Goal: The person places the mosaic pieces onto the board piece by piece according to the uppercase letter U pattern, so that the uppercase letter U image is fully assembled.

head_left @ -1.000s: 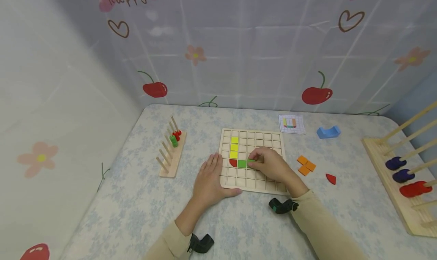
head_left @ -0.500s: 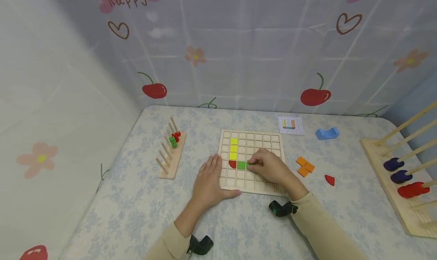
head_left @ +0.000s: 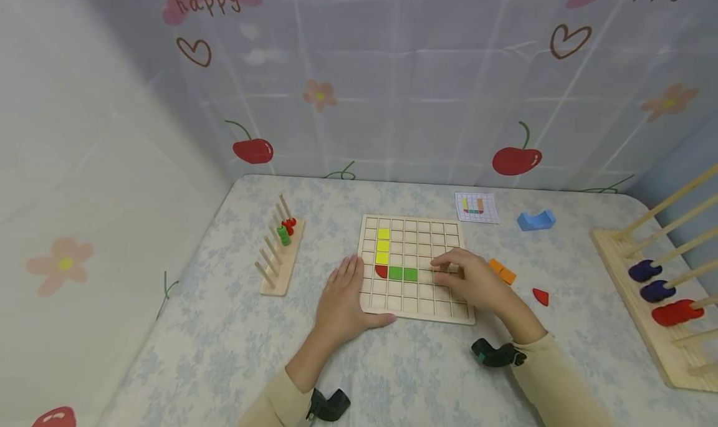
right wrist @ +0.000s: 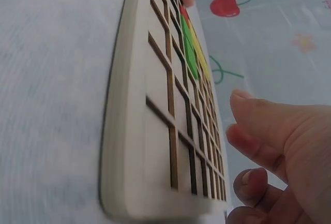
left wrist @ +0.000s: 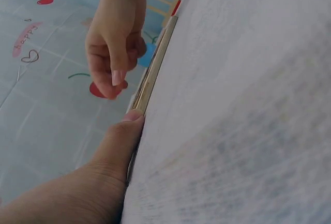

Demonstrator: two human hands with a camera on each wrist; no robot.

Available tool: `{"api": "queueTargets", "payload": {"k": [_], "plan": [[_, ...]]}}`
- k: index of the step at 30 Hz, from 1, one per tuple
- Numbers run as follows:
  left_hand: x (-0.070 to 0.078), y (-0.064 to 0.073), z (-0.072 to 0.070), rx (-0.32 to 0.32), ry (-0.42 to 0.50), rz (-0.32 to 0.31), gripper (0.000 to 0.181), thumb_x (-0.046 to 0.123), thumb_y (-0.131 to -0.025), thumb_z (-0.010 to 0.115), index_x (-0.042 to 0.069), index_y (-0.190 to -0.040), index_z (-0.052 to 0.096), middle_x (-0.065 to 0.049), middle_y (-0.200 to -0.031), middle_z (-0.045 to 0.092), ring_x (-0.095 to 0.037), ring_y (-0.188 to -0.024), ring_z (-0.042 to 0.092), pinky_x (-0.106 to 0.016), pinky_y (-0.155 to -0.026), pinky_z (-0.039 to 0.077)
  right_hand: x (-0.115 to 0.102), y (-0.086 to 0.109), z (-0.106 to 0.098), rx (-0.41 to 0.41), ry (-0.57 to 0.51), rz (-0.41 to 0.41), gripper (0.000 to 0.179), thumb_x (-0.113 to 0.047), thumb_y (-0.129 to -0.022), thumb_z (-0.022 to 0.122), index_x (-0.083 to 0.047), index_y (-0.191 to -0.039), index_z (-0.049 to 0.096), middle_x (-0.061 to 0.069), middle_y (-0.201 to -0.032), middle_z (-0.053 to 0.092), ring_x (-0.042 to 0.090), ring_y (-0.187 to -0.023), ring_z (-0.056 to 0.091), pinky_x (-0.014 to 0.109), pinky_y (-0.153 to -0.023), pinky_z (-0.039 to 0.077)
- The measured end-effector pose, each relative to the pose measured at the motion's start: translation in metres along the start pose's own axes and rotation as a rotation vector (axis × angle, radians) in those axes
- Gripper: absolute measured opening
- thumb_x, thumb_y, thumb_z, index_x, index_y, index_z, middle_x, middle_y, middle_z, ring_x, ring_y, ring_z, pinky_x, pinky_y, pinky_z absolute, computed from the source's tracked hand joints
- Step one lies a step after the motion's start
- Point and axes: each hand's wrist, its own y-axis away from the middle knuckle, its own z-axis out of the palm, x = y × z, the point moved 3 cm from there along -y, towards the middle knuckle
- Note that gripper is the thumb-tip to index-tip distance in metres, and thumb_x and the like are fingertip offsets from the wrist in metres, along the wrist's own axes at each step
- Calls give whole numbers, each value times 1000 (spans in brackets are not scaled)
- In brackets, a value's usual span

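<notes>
A wooden grid board (head_left: 409,302) lies on the table, holding a column of yellow square tiles (head_left: 382,246), a red quarter-round tile (head_left: 381,271) and two green square tiles (head_left: 402,274) in a row. My left hand (head_left: 340,299) rests along the board's left side with its fingers straight. In the left wrist view, the left thumb (left wrist: 121,136) touches the board's front edge. Over the right part of the board hovers my right hand (head_left: 473,280), its fingers loosely bent and thumb apart. Nothing shows between those fingers in the right wrist view.
Right of the board lie orange tiles (head_left: 507,275), partly behind the right hand, and a red quarter-round tile (head_left: 541,297). Behind are a pattern card (head_left: 477,207) and a blue curved block (head_left: 536,220). Peg stands flank the board, one left (head_left: 288,271), a larger one right (head_left: 645,315).
My right hand has let go of the second green tile, which now sits in its cell, and has moved right. The left hand keeps its place on the board.
</notes>
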Motion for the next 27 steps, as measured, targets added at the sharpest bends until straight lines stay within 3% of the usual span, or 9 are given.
{"api": "queueTargets", "payload": {"k": [3, 9, 12, 27], "plan": [[0, 0, 0, 5, 3, 6, 133, 83, -66, 67, 2, -159, 15, -11, -167, 14, -24, -156, 12, -45, -126, 16, 13, 13, -17, 33, 18, 27, 25, -18, -92, 71, -12, -116, 70, 1, -102, 65, 13, -69, 47, 23, -59, 43], [-2, 0, 1, -7, -9, 1, 134, 84, -66, 66, 4, -159, 12, -9, -167, 12, -23, -156, 10, -44, -126, 15, 37, 37, -46, 102, 120, 94, 26, -22, -93, 71, -12, -117, 70, 3, -107, 66, 13, -80, 50, 23, -66, 44], [-2, 0, 1, -3, -3, 4, 134, 83, -66, 67, 4, -159, 13, -9, -167, 13, -23, -156, 11, -44, -126, 15, 48, 49, -57, 128, 142, 117, 24, -23, -91, 72, -12, -113, 71, 5, -104, 67, 13, -74, 47, 23, -60, 42], [-3, -1, 3, 12, -20, 18, 133, 85, -66, 65, 3, -159, 14, -11, -167, 14, -24, -156, 11, -45, -126, 16, 89, 91, -83, 172, 256, 248, 27, -32, -89, 75, -13, -108, 72, 7, -101, 68, 3, -72, 45, 21, -59, 40]]}}
